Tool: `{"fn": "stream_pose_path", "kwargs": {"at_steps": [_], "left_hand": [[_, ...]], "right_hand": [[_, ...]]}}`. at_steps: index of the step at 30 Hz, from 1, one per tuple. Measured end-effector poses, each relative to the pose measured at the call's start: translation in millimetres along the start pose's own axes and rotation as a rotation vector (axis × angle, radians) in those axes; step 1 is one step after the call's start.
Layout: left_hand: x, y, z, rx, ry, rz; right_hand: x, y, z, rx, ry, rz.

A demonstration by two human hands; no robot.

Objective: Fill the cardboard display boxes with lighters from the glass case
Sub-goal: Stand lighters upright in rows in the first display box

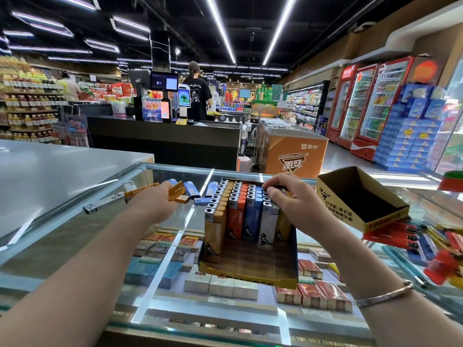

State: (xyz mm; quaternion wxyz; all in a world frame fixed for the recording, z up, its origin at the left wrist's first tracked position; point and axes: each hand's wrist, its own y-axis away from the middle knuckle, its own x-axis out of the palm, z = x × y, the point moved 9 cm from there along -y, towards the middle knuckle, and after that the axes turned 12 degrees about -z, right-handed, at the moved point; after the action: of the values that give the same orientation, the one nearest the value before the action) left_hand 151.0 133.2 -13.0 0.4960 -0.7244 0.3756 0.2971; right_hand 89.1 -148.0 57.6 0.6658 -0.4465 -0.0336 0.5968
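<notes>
Head cam: display box (250, 267) sits on glass case (75, 229), partly filled w/ upright lighters (244, 209); left hand (152, 204) fingers curled round orange lighters (178, 192), right hand (293, 199) fingers bent, tips pressing row tops; empty box (360, 201) at right.

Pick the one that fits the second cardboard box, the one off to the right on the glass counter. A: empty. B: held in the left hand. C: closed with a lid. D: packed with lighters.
A: the second cardboard box sits open on the glass counter, its dark inside bare.
</notes>
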Motion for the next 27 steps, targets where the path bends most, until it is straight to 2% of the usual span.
{"fn": "stream_pose_path", "kwargs": {"at_steps": [3,5,8,13,18,24,27], "left_hand": [[0.1,-1.4,-1.9,0.004,-0.019,0.03],[2.7,1.5,-3.6,-0.013,-0.006,0.107],[6.9,10.1,-8.6,-0.025,0.029,0.225],[9.2,21.6,-25.2,0.014,0.147,0.31],[-2.3,24.2,-43.1,0.003,0.415,0.294],[-52.8,19.4,-77.4,-0.022,0.898,0.072],[-76.8,19.4,-102.6,0.012,1.088,0.03]], "right_hand": [[0.1,-0.4,-0.8,0.001,0.006,0.001],[0.4,-0.5,-0.7,0.002,0.003,0.003],[0.9,-0.4,-0.6,-0.003,0.0,0.004],[1.5,-0.8,-1.5,0.001,0.001,0.005],[1.2,-0.5,0.0,-0.009,0.011,0.004],[1.1,-1.1,-0.1,-0.012,0.019,0.013],[2.0,-1.3,-0.3,-0.003,0.015,0.023]]}}
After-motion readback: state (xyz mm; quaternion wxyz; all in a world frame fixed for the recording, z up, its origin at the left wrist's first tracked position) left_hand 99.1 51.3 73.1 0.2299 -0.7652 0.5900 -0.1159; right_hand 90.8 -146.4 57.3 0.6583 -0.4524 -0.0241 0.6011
